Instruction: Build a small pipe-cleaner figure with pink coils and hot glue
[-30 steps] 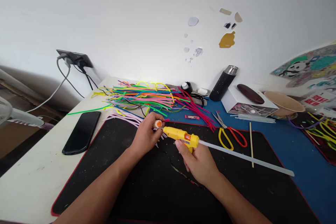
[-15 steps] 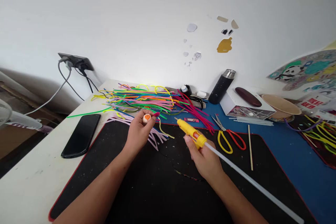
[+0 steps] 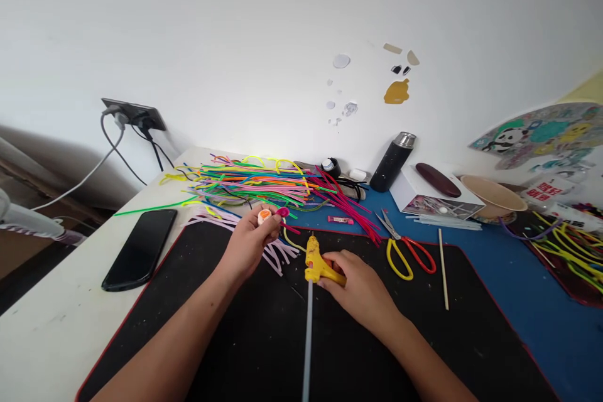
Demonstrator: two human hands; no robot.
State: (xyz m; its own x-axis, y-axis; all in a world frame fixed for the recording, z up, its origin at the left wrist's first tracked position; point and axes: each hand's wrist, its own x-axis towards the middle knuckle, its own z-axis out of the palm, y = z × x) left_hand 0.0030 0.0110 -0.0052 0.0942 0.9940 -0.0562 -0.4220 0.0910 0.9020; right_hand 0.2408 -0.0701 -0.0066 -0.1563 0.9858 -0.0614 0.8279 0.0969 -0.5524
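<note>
My left hand [image 3: 250,240] pinches a small round white piece with an orange face [image 3: 264,215], and a magenta coiled bit [image 3: 282,212] shows at the fingertips; what exactly they are I cannot make out. Around its handle my right hand [image 3: 358,279] grips a yellow hot glue gun [image 3: 313,260], nozzle facing away from me. A long, pale glue stick [image 3: 308,333] runs out of its back toward me. Both hands are over the black mat [image 3: 264,345]. Behind the left hand lies a heap of coloured pipe cleaners [image 3: 264,182].
Right of the glue gun lie scissors [image 3: 400,242] with yellow and red handles and a wooden stick [image 3: 443,270]. A phone [image 3: 140,250] rests at the left. Along the back are a leaning black flask [image 3: 393,161], a white box [image 3: 433,191] and a bowl [image 3: 494,193].
My right hand has swung the glue gun left and turned it, so its stick now points toward me instead of off to the right. The magenta coil in my left hand shows more.
</note>
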